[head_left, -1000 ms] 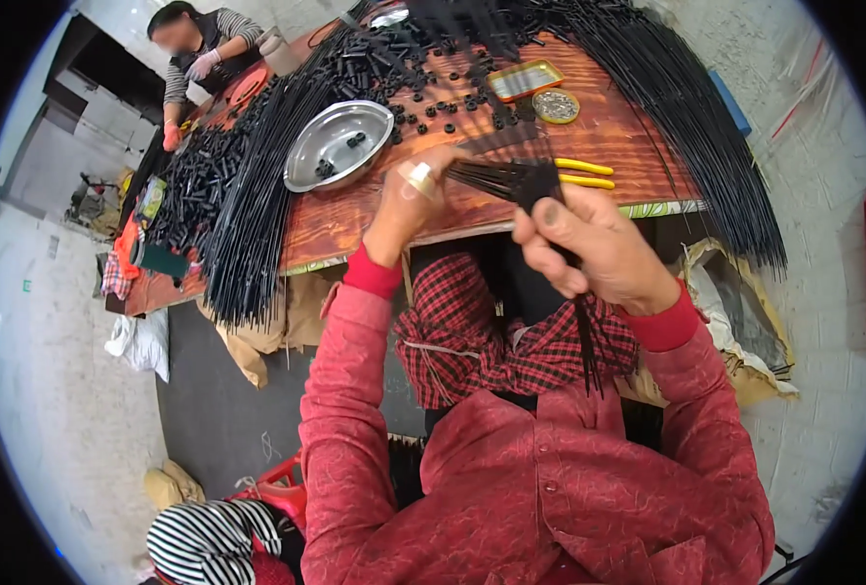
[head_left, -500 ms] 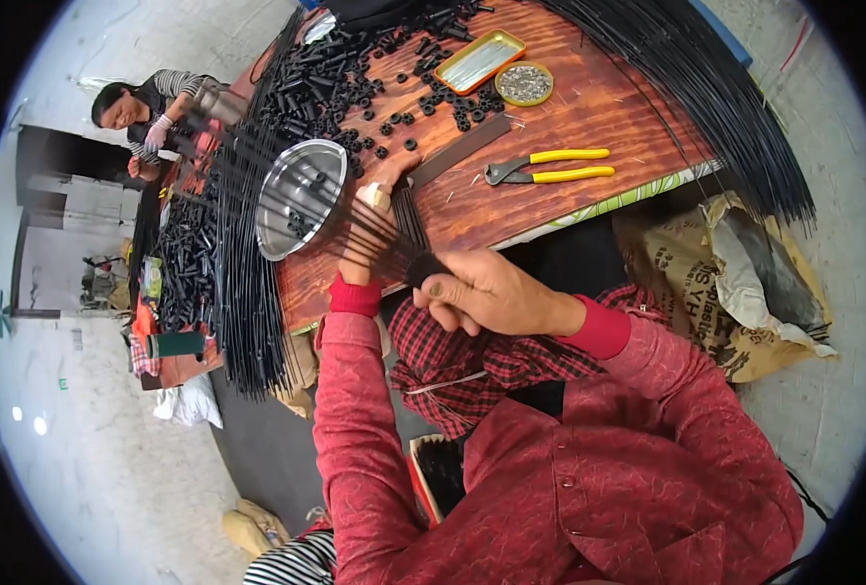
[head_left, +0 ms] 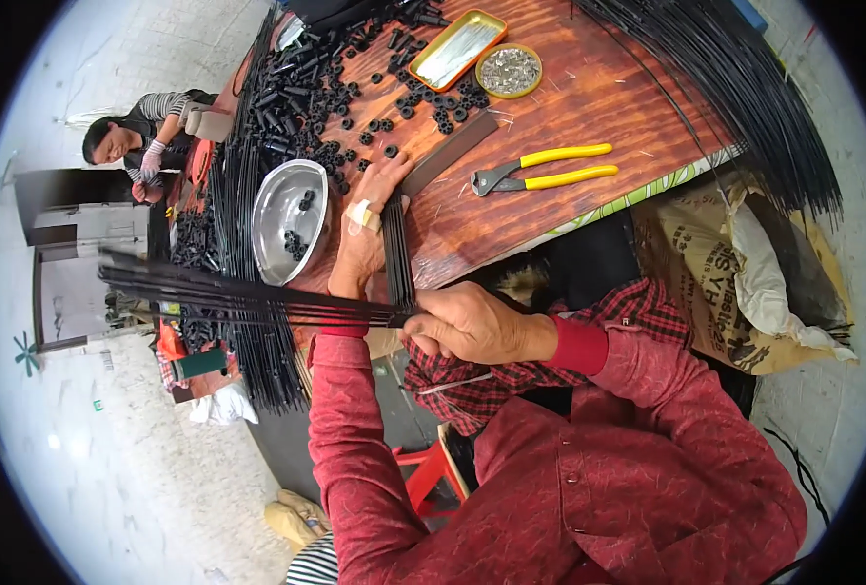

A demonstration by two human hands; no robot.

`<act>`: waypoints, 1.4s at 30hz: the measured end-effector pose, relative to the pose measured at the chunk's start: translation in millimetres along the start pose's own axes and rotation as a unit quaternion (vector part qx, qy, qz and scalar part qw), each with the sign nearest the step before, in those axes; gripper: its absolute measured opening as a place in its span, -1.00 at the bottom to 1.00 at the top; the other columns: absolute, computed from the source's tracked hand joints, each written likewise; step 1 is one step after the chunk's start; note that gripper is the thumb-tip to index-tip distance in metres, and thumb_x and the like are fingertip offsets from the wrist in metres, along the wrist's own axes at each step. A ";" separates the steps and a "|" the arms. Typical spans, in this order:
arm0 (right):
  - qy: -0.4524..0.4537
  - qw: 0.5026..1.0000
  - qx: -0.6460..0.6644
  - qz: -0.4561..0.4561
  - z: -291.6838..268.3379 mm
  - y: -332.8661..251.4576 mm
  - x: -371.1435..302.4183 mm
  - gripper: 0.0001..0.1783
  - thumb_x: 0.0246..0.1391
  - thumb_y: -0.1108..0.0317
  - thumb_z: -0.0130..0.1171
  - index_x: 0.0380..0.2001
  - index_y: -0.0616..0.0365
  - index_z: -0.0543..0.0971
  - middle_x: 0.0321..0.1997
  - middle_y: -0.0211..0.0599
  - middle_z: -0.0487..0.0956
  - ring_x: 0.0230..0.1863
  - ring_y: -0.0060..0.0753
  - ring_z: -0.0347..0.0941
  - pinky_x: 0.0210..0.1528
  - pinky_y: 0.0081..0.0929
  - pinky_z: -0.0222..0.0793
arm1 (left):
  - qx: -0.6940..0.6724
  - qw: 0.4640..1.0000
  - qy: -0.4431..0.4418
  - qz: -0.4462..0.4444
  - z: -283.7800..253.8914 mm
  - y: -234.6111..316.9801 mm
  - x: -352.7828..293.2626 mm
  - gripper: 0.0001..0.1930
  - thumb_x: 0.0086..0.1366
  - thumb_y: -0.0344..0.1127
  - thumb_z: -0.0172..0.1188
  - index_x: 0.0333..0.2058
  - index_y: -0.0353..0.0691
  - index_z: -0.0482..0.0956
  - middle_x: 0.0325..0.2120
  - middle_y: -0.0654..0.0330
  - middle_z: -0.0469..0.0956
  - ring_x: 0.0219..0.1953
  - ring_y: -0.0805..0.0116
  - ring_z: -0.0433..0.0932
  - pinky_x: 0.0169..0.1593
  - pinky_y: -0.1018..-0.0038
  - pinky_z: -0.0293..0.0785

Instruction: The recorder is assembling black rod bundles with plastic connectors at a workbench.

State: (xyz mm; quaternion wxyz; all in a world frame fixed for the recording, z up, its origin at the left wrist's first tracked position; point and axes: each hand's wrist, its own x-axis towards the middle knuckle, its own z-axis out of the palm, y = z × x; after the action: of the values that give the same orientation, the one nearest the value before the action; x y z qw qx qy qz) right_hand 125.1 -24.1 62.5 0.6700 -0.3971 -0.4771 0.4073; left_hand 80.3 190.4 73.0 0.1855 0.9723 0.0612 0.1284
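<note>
The right hand (head_left: pixel 480 324) is closed around the near end of a long bundle of thin black rods (head_left: pixel 189 283), which sweeps left in mid-air above the left sleeve (head_left: pixel 353 409), its far tips fanned apart. A shorter, straight black bundle (head_left: pixel 397 249) runs from beside that grip toward the far side; whether the two join is hidden by the fingers. The left hand (head_left: pixel 370 219) lies palm down over the reddish wood-grained worktop (head_left: pixel 638 107), against the shorter bundle; how firmly it grips, I cannot tell.

A tight pinch close to the rod ends should serve best, since the long free length will probably whip and splay. Swing it clear of the oval silver bowl (head_left: pixel 275 210), just beyond on the left. The left hand would do well to steady the shorter bundle, keeping its rods parallel against the flat brown strip (head_left: pixel 452 151).
</note>
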 end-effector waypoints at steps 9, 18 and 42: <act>0.003 0.999 0.015 0.042 -15.4 27.5 -31.3 -0.80 0.31 0.38 0.05 -0.39 0.27 0.43 -0.63 -0.22 0.53 -0.59 -0.23 0.53 -0.49 -0.33 0.42 | 0.012 0.998 -0.016 0.057 -3.9 57.4 -19.5 -0.41 0.06 -0.59 0.12 0.15 -0.23 0.48 0.21 -0.06 0.42 0.23 -0.26 0.36 0.23 0.05 0.35; 0.053 0.998 -0.023 -0.031 -12.5 53.3 -19.4 -0.82 0.24 0.43 0.12 -0.42 0.25 0.39 -0.61 -0.14 0.53 -0.52 -0.09 0.58 -0.49 -0.27 0.43 | -0.024 0.998 -0.062 0.012 -19.2 76.1 -48.2 -0.33 0.09 -0.39 0.18 0.25 -0.19 0.37 0.32 -0.15 0.26 0.32 -0.32 0.23 0.31 -0.09 0.17; 0.016 0.990 -0.129 0.052 -35.1 100.4 -37.2 -0.68 0.39 0.18 -0.08 -0.27 0.22 0.49 -0.52 -0.26 0.59 -0.43 -0.22 0.61 -0.34 -0.33 0.49 | 0.056 0.994 -0.056 0.076 20.0 54.9 -46.8 -0.41 0.25 0.21 0.19 0.16 0.05 0.57 0.39 0.00 0.17 0.37 -0.11 0.12 0.34 0.00 0.06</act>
State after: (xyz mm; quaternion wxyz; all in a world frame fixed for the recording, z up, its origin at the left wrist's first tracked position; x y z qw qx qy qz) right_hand 134.2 -28.1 -49.7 0.5989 -0.5110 -0.4934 0.3699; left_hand 44.7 125.0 65.0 0.1233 0.9887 -0.0162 0.0837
